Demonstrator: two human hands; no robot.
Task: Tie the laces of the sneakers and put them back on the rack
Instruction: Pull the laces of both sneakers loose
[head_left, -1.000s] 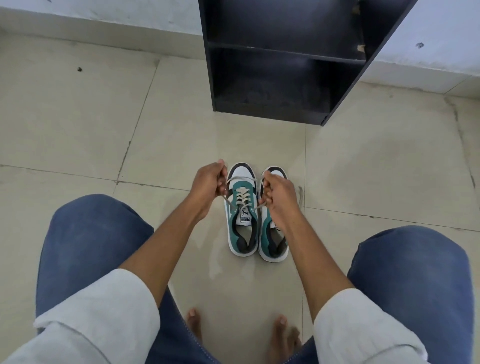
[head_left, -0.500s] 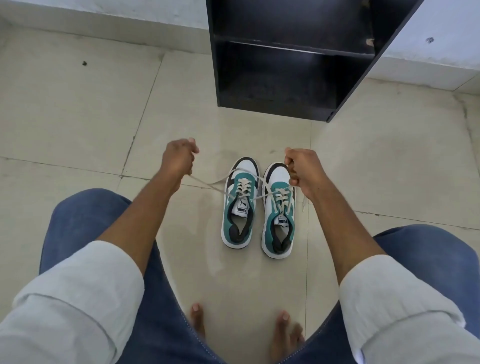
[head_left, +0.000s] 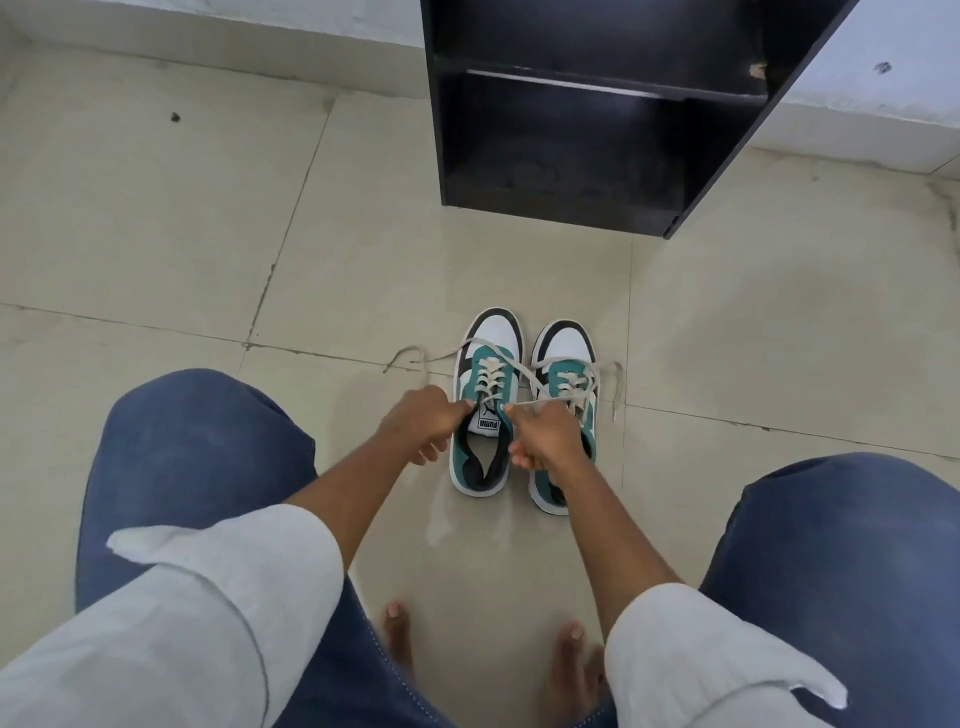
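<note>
Two bare feet (head_left: 397, 631) stand on the tiled floor (head_left: 156, 218) between blue knees (head_left: 208, 441). Half a second ago both hands were spread wide apart, pulling the laces out to the sides. Now they have come back together, low over the left sneaker (head_left: 480, 410).

The left hand (head_left: 421, 428) pinches the lace by the shoe's tongue, with its fingers closed small. The right hand (head_left: 545, 436) pinches a lace too, just beside the tongue, and it covers part of the right sneaker (head_left: 566, 374). The two hands are near each other but not touching.

The sneakers sit side by side on the floor, toes pointing away. They are green, white and black, with cream laces (head_left: 488, 374). One loose lace end (head_left: 410, 356) lies on the floor to the left. Another loose end (head_left: 615, 384) hangs off the right shoe. The laces are not tied in a bow yet.

Farther away stands the black rack (head_left: 701, 171) against the white wall (head_left: 260, 21). Its two shelves that show have no shoes on them.
</note>
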